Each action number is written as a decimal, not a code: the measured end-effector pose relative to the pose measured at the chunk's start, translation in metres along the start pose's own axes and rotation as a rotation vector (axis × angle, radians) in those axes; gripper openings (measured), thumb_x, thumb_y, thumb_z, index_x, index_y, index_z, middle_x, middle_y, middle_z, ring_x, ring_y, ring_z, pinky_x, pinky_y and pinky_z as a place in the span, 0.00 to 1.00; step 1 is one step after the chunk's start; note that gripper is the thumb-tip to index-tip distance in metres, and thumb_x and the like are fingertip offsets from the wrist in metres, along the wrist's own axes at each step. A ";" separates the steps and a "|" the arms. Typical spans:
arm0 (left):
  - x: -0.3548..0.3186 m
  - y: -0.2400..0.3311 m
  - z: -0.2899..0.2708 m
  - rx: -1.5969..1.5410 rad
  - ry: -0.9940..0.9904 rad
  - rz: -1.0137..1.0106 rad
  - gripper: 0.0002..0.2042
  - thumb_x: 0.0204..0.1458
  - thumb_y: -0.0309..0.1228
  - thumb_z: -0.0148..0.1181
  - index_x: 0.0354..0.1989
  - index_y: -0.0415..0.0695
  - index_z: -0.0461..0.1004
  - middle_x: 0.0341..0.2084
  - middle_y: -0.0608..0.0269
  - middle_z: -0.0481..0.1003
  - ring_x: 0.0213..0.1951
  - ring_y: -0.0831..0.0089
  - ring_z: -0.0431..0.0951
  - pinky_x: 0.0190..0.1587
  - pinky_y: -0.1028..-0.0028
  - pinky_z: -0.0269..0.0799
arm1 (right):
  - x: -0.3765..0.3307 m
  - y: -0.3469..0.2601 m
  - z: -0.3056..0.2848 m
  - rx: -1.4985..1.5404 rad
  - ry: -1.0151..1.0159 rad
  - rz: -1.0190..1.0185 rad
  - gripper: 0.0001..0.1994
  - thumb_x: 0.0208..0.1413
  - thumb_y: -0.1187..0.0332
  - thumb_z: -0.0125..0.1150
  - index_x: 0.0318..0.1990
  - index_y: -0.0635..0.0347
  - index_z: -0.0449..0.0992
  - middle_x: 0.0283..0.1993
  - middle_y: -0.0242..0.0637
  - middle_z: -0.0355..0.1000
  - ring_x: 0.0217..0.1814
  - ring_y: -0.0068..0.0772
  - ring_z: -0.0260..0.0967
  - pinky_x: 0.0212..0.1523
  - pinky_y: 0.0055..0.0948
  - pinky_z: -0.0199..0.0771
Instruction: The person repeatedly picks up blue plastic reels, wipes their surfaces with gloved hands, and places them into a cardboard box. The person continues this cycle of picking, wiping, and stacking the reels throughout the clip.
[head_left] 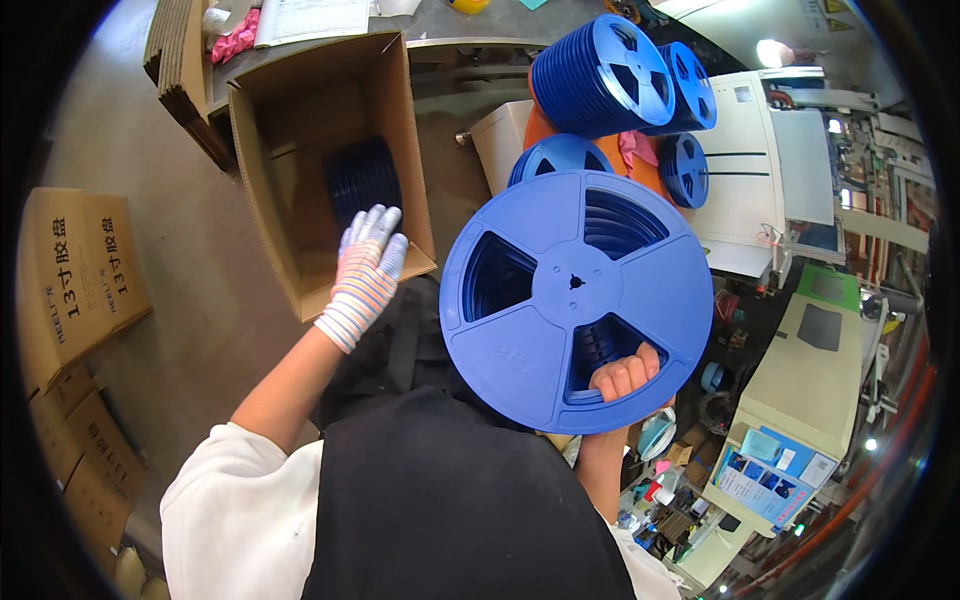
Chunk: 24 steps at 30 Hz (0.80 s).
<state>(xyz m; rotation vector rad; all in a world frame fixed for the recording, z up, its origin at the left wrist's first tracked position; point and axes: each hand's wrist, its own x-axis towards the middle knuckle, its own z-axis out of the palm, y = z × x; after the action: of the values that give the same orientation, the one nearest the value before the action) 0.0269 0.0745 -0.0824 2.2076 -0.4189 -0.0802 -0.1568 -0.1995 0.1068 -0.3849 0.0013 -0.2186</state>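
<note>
A stack of large blue plastic reels (510,350) is held up on the right, its round face toward me. My bare right hand (625,375) reaches around its lower rim, fingers hooked through a cutout. On the left stands a tall open cardboard box (262,190), with a stack of dark blue reels (362,178) inside against its right wall. In a striped knit glove with pale fingertips, my left hand (370,265) extends over the box's near edge, just below those reels. Its fingers are stretched out and hold nothing; whether they touch the reels I cannot tell.
More blue reel stacks (575,85) stand on an orange surface (645,178) beyond the held reels, beside a pink cloth (637,150). Flattened cardboard (180,90) leans at the far left. Closed cartons (85,280) line the left. Machinery (800,370) fills the right.
</note>
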 end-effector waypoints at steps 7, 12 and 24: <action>0.008 0.137 -0.033 -0.449 -0.625 -0.178 0.41 0.53 0.47 0.65 0.71 0.40 0.55 0.61 0.37 0.66 0.66 0.46 0.63 0.67 0.60 0.58 | 0.015 0.039 0.040 -0.391 0.337 0.123 0.26 0.49 0.53 0.70 0.48 0.57 0.65 0.31 0.31 0.66 0.31 0.29 0.66 0.35 0.37 0.71; 0.019 0.132 -0.049 -0.831 -0.621 -0.503 0.49 0.45 0.36 0.69 0.75 0.46 0.45 0.66 0.38 0.59 0.67 0.48 0.62 0.68 0.61 0.57 | 0.024 0.066 0.070 -0.642 0.571 0.199 0.34 0.45 0.61 0.65 0.60 0.69 0.65 0.53 0.51 0.74 0.53 0.48 0.74 0.56 0.45 0.76; 0.011 0.051 -0.096 -2.536 -0.627 -0.388 0.38 0.54 0.46 0.62 0.68 0.34 0.57 0.58 0.45 0.69 0.64 0.49 0.66 0.67 0.54 0.64 | 0.029 0.054 0.058 -0.647 0.581 0.041 0.28 0.55 0.54 0.60 0.58 0.63 0.68 0.37 0.40 0.74 0.37 0.36 0.75 0.42 0.41 0.78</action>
<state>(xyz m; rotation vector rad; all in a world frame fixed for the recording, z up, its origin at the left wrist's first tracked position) 0.0434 0.1142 0.0186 -0.3450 0.0314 -0.8927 -0.1145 -0.1352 0.1413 -0.9525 0.6644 -0.2811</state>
